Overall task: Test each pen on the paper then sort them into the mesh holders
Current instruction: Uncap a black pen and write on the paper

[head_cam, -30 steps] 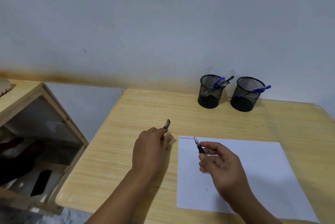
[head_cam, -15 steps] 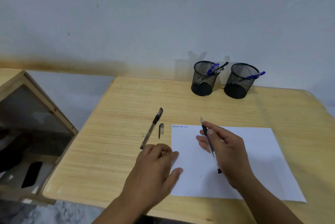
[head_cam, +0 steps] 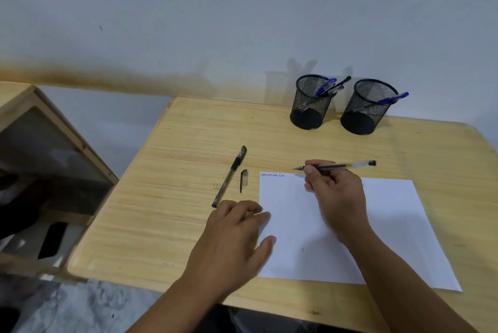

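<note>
Right hand: the right hand (head_cam: 336, 197) hovers over the top edge of the paper, its grip clamped on a clear-barrelled pen (head_cam: 342, 166) between thumb and fingers
Held pen: it lies almost level, uncapped tip pointing left just above the sheet's upper edge, dark end cap pointing right
Left hand: the left hand (head_cam: 234, 241) rests palm down with the fingers spread and holding nothing, fingertips on the left edge of the paper, the rest of it on the wood
Paper: the white paper (head_cam: 390, 224) lies flat on the near right part of the tabletop (head_cam: 188, 144); a short line of small scribbles (head_cam: 272, 175) sits in its top left corner
Loose pen: a black pen (head_cam: 229, 176) lies on the wood left of the sheet, slanting from near left to far right, its near end close to the left hand's knuckles
Cap: a dark pen cap (head_cam: 244, 180) lies just beside that pen, between it and the paper, touching neither as far as I can see
Left holder: a black mesh holder (head_cam: 310, 106) stands at the far edge near the wall, with blue and black pens leaning out to the right
Right holder: a second mesh holder (head_cam: 366, 111) stands just beside the first, apart from it, with one blue pen (head_cam: 390, 98) leaning out to the right
Beside the tabletop: a wooden cabinet (head_cam: 54, 144) stands to the left, separated by a gap
</note>
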The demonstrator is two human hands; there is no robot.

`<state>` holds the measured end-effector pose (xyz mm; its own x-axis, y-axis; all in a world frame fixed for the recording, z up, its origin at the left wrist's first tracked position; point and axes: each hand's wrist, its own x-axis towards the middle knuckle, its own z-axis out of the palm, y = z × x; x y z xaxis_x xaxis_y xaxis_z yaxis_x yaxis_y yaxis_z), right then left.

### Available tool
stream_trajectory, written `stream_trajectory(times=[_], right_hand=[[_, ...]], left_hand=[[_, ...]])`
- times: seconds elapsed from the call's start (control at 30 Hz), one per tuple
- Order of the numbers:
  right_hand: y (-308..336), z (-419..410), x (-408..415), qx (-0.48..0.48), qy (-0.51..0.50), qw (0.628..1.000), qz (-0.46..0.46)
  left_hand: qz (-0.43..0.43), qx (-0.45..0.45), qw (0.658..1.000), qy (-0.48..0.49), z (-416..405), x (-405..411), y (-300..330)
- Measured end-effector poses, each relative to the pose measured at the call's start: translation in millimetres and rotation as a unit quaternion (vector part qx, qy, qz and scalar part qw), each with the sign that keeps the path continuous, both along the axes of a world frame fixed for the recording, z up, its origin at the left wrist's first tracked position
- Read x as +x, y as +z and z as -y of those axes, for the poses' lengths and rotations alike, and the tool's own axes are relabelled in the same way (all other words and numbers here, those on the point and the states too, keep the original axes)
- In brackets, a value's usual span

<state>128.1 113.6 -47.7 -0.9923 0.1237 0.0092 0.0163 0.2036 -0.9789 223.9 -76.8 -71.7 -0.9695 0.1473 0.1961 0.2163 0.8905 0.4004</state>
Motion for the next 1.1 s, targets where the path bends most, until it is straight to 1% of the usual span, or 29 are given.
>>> stream_trajectory(times=[0.07, 0.17, 0.23, 0.37, 0.87, 1.1], right_hand=[[-1.2, 2.4, -6.4, 0.011, 0.011, 1.0, -0.003], [-2.7, 4.8, -16.6, 0.063, 0.017, 0.998, 0.001], [-6.2, 7.0, -19.6, 0.078, 0.011, 0.997, 0.003], [-16.3, 10.3, -17.0, 0.128, 0.0, 0.991, -0.031], [-23.1, 13.6, -20.7, 0.16, -0.013, 0.986, -0.052], [-21.1, 14.4, -19.8, 0.204, -0.003, 0.976, -0.074]], left_hand=[[0.002, 0.001, 1.0, -0.001, 0.7, -0.2, -0.4], [0.006, 0.003, 1.0, 0.0, 1.4, -2.0, 0.3], [0.009, 0.004, 1.0, -0.001, 1.2, -2.8, 0.5], [0.009, 0.004, 1.0, 0.001, 1.8, -3.4, 0.4], [0.002, 0.001, 1.0, 0.01, 0.3, -2.8, -2.0], [0.003, 0.003, 1.0, 0.01, 0.0, -2.5, -1.5]])
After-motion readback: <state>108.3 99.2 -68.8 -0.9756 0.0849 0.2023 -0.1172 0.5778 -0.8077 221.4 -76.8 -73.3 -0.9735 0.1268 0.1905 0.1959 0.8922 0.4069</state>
